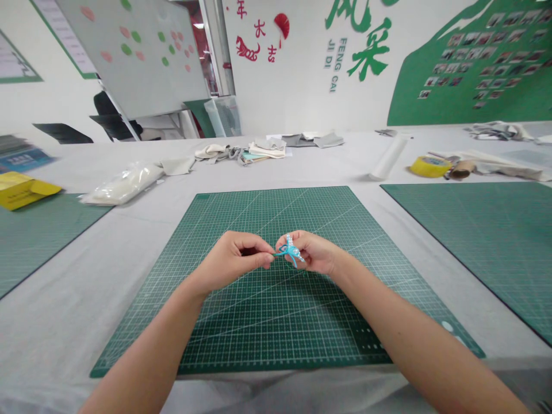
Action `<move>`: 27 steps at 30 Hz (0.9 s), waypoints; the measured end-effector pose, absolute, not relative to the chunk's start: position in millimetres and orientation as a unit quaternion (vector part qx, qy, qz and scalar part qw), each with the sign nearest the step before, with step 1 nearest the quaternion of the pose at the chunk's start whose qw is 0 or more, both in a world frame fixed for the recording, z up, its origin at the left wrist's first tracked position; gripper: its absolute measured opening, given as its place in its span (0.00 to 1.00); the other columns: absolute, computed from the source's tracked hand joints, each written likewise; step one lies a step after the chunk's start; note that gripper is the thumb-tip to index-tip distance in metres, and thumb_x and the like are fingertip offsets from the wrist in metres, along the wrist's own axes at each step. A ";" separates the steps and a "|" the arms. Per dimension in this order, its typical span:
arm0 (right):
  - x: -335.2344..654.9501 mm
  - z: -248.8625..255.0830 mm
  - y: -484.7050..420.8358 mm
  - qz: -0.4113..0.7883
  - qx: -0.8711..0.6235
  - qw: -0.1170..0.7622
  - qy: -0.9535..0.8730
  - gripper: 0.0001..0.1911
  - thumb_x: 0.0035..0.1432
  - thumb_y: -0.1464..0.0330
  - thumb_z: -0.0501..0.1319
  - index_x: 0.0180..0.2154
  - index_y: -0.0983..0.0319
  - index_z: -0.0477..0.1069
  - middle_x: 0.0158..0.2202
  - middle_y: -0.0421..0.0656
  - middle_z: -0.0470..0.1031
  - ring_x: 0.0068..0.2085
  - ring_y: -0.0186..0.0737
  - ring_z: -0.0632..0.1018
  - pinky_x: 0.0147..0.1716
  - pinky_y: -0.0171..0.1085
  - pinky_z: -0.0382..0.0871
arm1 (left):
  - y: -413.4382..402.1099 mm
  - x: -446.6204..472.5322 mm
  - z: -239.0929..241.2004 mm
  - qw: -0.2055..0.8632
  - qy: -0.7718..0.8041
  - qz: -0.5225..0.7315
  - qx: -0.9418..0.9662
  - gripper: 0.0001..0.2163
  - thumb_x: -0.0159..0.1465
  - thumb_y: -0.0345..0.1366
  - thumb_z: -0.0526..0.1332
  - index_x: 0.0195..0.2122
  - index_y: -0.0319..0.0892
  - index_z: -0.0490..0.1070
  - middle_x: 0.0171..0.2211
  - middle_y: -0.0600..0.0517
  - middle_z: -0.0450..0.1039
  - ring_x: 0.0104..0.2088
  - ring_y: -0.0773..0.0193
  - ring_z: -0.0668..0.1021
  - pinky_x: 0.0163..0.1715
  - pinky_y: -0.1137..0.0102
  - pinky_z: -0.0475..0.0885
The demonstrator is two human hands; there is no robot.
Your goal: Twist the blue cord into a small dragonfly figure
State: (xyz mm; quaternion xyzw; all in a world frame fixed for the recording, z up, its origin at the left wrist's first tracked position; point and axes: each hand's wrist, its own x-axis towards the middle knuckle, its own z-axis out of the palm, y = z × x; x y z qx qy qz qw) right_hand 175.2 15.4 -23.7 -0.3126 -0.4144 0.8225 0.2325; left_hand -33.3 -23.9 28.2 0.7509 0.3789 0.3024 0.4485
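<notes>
Above the green cutting mat (pixel 259 322), both my hands meet at a small light-blue beaded ornament (pixel 292 250) with white pearl-like beads and looped cord. My left hand (pixel 237 257) pinches a thin green-blue cord (pixel 279 253) that runs out of the ornament's left side. With bent fingers, my right hand (pixel 311 250) grips the ornament itself from the right. Part of the ornament is hidden by the right fingers. A thin green strand hangs just below the right hand, hard to tell from the mat.
More cutting mats (pixel 483 241) lie to either side. Along the back are a plastic-wrapped white pack (pixel 127 183), fabric scraps (pixel 265 148), a white roll (pixel 390 156) and yellow tape (pixel 430 166). A yellow packet (pixel 26 191) sits at far left.
</notes>
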 end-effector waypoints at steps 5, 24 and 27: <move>173.5 -27.6 16.4 0.836 -0.298 0.240 -0.392 0.08 0.45 0.72 0.66 0.28 0.65 0.68 0.15 0.27 0.49 0.16 0.22 0.45 0.12 0.25 0.36 | -21.8 -32.6 25.3 0.429 0.399 0.336 0.738 0.07 0.59 0.35 0.63 0.27 0.38 0.77 0.23 0.52 0.75 0.25 0.69 0.71 0.25 0.73 0.64; 165.7 -2.9 -4.5 0.598 -0.348 0.353 -0.631 0.08 0.48 0.64 0.67 0.27 0.63 0.74 0.15 0.31 0.56 0.19 0.26 0.54 0.19 0.31 0.45 | -6.6 -33.9 13.4 0.349 0.489 0.410 0.686 0.07 0.58 0.36 0.62 0.33 0.39 0.77 0.24 0.52 0.76 0.28 0.64 0.77 0.32 0.69 0.70; 164.2 1.0 -9.8 0.509 -0.363 0.366 -0.689 0.07 0.51 0.65 0.65 0.28 0.62 0.75 0.17 0.33 0.60 0.20 0.27 0.57 0.21 0.32 0.50 | -5.6 -34.5 11.1 0.349 0.496 0.383 0.697 0.07 0.58 0.36 0.62 0.33 0.39 0.78 0.25 0.52 0.77 0.29 0.63 0.77 0.32 0.69 0.70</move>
